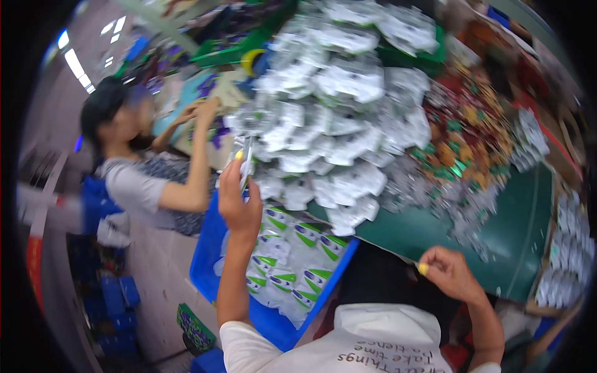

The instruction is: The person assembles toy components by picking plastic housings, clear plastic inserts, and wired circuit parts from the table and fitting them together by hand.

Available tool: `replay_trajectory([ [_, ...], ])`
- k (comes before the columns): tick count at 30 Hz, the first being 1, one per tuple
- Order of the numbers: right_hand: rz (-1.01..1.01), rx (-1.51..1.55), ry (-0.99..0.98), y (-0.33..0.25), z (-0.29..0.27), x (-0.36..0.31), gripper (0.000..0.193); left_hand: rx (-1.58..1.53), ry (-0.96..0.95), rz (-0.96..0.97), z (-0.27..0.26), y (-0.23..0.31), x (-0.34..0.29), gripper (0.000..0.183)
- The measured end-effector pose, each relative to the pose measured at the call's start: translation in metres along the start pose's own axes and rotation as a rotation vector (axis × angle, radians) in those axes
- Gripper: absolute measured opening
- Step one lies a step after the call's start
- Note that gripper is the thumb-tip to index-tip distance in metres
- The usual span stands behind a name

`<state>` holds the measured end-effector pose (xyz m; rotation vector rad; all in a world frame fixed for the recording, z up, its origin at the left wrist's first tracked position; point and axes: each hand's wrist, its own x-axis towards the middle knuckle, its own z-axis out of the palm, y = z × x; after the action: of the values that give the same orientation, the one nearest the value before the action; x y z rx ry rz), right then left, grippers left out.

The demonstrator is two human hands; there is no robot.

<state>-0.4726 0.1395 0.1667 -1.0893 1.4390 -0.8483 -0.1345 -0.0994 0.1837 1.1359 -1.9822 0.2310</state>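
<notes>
My left hand is raised at the left edge of a big heap of clear and white blister packs. Its thumb and fingers close on a clear plastic blister pack, seen edge-on and blurred. A yellow cover sits on one fingertip. My right hand is at the near edge of the green table, fingers curled together, with a yellow cover on a fingertip; whatever it may hold is hidden. Below the left hand, a blue crate contains packs with green-and-white cards.
Small orange, red and green parts lie piled right of the heap, beside loose clear plastic pieces. Another person works at the left. A carton of packs stands at the right, and green bins at the back.
</notes>
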Motion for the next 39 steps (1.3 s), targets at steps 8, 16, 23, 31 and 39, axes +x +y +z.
replay_trajectory([
  [8,0.021,0.161,0.307,-0.003,-0.045,-0.023,0.006,-0.622,-0.479,0.457,0.012,0.19,-0.095,0.047],
  [16,-0.101,-0.346,0.494,0.007,-0.029,-0.034,0.014,-0.596,-0.671,0.435,0.036,0.237,-0.137,0.06],
  [23,-0.405,-0.705,0.465,0.021,0.002,-0.003,0.018,-0.473,-0.797,0.389,0.039,0.197,-0.122,0.055],
  [31,-0.392,-1.021,0.254,0.025,0.013,0.013,0.019,-0.55,-0.758,0.353,0.044,0.201,-0.113,0.046],
  [39,-0.422,-0.995,0.301,0.025,0.017,0.008,0.02,-0.534,-0.403,0.397,0.118,0.19,-0.061,0.031],
])
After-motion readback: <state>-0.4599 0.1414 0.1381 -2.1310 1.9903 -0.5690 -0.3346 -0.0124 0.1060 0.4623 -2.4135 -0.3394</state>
